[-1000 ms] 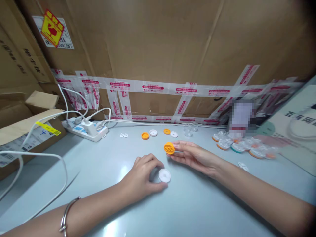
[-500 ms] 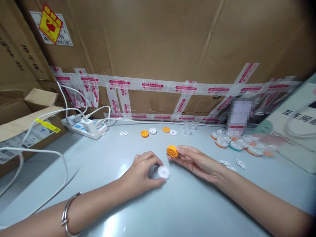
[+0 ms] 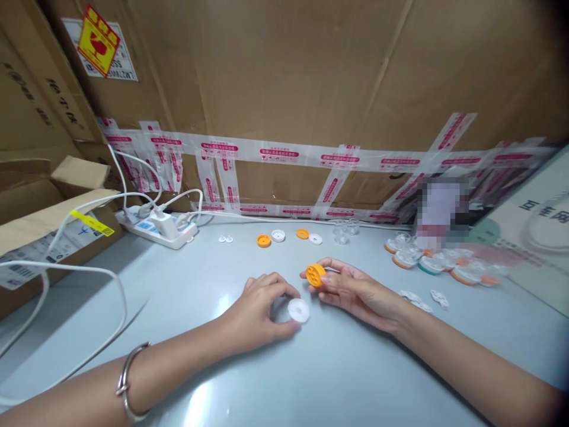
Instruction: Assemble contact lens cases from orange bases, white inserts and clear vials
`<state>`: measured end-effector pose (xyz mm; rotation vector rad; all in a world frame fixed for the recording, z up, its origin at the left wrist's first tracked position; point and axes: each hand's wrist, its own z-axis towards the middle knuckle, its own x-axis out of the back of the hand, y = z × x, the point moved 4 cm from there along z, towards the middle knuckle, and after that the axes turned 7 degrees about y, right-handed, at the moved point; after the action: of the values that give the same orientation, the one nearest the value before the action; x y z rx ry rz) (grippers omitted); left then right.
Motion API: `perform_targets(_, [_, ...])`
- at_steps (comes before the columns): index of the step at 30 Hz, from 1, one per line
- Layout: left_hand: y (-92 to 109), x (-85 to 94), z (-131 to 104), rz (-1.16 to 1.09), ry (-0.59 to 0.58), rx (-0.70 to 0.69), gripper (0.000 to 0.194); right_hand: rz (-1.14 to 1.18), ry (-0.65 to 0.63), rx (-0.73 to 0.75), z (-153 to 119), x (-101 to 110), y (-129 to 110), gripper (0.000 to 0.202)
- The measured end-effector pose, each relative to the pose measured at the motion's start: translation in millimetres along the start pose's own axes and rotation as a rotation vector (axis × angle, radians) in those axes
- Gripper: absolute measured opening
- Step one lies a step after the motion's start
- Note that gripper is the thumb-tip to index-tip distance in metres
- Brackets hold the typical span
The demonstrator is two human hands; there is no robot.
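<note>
Label (image 3: 127, 68) on the big cardboard box (image 3: 284, 71) is upside down, looks like "LM27" something, half hidden by a yellow-and-red sticker (image 3: 98, 44). Pink-lettered tape (image 3: 249, 149) has Chinese print too small for me to read. Right hand (image 3: 355, 290) is pinching an orange disc (image 3: 315, 275) above the bench (image 3: 231, 379), now turned more sideways than half a second ago. Left hand (image 3: 262, 305)'s still clamped around a white disc (image 3: 299, 310), just nearer you.
</note>
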<state>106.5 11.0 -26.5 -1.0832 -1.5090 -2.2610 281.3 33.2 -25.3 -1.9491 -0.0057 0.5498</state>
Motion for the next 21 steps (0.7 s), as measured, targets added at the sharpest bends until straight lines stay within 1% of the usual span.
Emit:
perform_targets(3, [-0.6,-0.3,-0.1,0.007,0.004,0.001,0.030,0.045,0.017,-0.014,1.3,5.3,2.0,0.025])
perform_targets(7, [-2.0,-2.9,0.2,0.020,0.015,-0.001,0.025,0.061,0.025,-0.009,4.1,6.2,5.9,0.017])
perform_targets(10, [-2.5,-3.9,0.4,0.041,0.020,0.007,0.031,0.015,0.056,0.005,4.5,2.8,6.8,0.014])
perform_targets(13, [-0.4,-1.2,0.3,0.037,0.005,0.014,0.041,-0.105,0.060,0.043,2.2,-0.6,3.8,0.017])
perform_targets(15, [2.4,2.9,0.0,0.018,0.001,0.007,0.043,-0.257,0.075,0.117,-1.5,0.5,-1.4,0.018])
perform_targets(16, [3.7,5.2,-0.1,0.011,0.004,0.002,0.040,-0.373,0.090,0.184,-4.4,1.7,-5.2,0.019])
perform_targets(18, [5.4,8.7,-0.4,0.011,0.009,-0.017,0.027,-0.685,0.088,0.356,-12.9,1.7,-13.1,0.019])
perform_targets(19, [5.8,9.2,-0.6,0.017,0.004,-0.028,0.019,-0.862,0.048,0.439,-18.0,-0.8,-15.4,0.021])
perform_targets(21, [5.5,8.1,-0.8,0.028,-0.015,-0.049,0.010,-1.180,-0.103,0.544,-27.8,-8.3,-14.3,0.028])
